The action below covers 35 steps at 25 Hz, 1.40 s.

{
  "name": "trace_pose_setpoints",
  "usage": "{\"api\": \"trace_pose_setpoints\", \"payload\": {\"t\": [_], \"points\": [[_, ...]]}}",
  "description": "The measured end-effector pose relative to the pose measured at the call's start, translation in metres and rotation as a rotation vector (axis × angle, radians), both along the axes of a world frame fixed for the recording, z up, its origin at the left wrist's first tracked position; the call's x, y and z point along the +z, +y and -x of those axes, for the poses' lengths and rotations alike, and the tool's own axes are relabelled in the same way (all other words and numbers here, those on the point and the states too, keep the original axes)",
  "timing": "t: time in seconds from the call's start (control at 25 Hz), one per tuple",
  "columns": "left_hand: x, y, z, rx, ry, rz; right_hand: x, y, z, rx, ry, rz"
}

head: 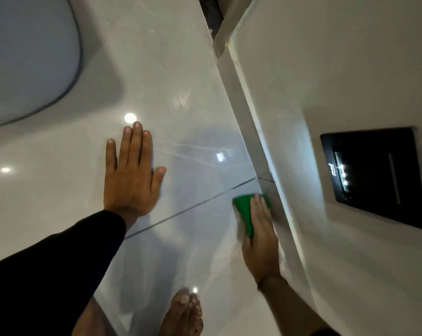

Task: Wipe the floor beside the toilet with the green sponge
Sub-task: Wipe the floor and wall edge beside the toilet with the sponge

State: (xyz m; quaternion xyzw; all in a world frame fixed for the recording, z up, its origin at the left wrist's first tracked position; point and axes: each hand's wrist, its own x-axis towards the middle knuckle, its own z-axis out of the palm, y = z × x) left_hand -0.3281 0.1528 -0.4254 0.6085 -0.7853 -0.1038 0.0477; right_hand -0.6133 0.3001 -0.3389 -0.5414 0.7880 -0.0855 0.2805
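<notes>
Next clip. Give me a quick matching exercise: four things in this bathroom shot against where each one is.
Things:
1. sponge
2. left hand
3. toilet
4. black panel

Places:
A. upper left of the view
B. set in the wall at right
C. flat on the floor, fingers spread
D. under the right hand, by the wall base

Pairs: 1-D, 2-C, 3-A, 4-B

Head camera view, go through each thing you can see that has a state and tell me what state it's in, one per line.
green sponge: pressed flat on the floor at the wall's base, under the right hand
right hand: flat on top of the sponge
left hand: open, palm down on the floor, holding nothing
floor: glossy, reflecting lights
toilet: lid closed
black wall panel: small lights lit
</notes>
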Motion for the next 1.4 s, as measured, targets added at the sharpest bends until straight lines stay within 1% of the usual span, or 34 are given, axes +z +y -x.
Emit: {"api": "trace_pose_setpoints", "payload": {"t": [0.04,0.12,0.28,0.36,0.44,0.6,0.68,0.76,0.84,1.0,1.08,1.16,1.24,1.4], "points": [[-0.001,0.001,0.000,-0.005,0.003,0.007,0.004,0.019,0.004,-0.020,0.028,-0.032],[-0.003,0.002,0.001,-0.007,0.004,0.019,0.002,0.028,0.009,-0.001,0.057,-0.067],[-0.001,0.002,0.001,-0.014,0.017,0.005,0.000,-0.014,0.001,0.039,0.020,-0.041],[0.002,0.000,0.001,-0.012,0.018,0.000,-0.005,-0.014,0.003,0.044,0.001,-0.016],[0.003,-0.001,0.002,-0.018,0.014,0.003,-0.006,0.018,0.011,0.016,0.008,-0.033],[0.005,0.001,0.000,-0.015,0.024,0.011,0.007,0.116,0.029,-0.091,0.066,-0.163],[0.005,0.001,0.000,-0.025,0.012,0.017,0.008,0.131,0.037,-0.082,0.081,-0.184],[0.005,0.001,0.000,-0.022,-0.002,0.007,0.007,0.118,0.033,-0.078,0.071,-0.176],[0.005,-0.001,0.002,-0.015,0.007,-0.004,0.006,0.082,0.024,-0.050,0.035,-0.124],[0.008,0.002,0.002,0.000,0.001,-0.018,-0.008,-0.049,-0.002,0.113,-0.035,0.014],[0.008,0.002,0.003,0.004,-0.002,-0.019,-0.015,-0.115,-0.015,0.142,-0.021,0.031],[0.008,0.000,0.003,0.008,-0.016,-0.020,-0.018,-0.148,-0.025,0.150,-0.017,0.031],[0.009,-0.001,0.000,0.009,-0.016,-0.039,-0.015,-0.139,-0.024,0.150,-0.034,0.032],[0.011,0.001,0.004,0.009,-0.012,-0.050,0.006,-0.066,-0.012,0.120,-0.022,-0.008]]}}
